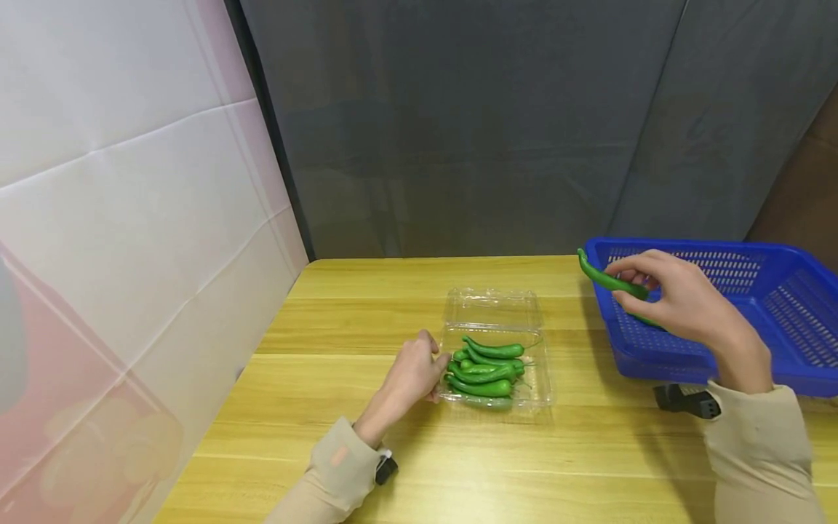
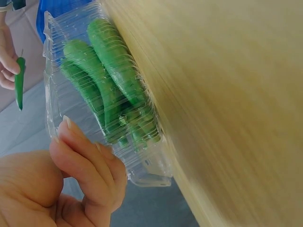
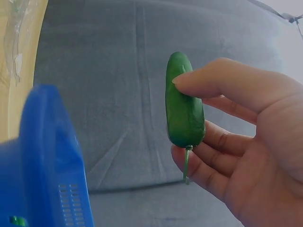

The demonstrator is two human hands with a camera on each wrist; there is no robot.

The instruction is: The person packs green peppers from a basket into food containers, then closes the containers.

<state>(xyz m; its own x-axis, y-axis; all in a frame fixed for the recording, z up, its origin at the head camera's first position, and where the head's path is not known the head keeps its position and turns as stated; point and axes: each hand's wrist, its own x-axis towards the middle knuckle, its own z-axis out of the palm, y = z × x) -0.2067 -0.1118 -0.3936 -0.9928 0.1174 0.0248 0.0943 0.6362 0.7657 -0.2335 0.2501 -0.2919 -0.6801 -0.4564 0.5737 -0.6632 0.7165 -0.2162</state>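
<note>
My right hand [image 1: 684, 295] pinches a green chili pepper [image 1: 609, 278] between thumb and fingers, above the left end of the blue plastic basket [image 1: 628, 367]. In the right wrist view that pepper [image 3: 184, 113] shows its thin stem pointing down. A clear plastic clamshell box [image 1: 542, 386] lies on the table with its lid folded back, holding several green chili peppers [image 1: 484, 371]. At the box's left edge my left hand [image 1: 409, 370] grips the rim; the left wrist view shows the curled fingers [image 2: 90, 165] against the clear wall.
Below my right hand, part of another green pepper [image 1: 647, 320] shows in the basket. The wooden table [image 1: 366, 309] meets a grey cloth backdrop [image 1: 458, 131] behind and a pale printed cloth [image 1: 131, 218] on the left.
</note>
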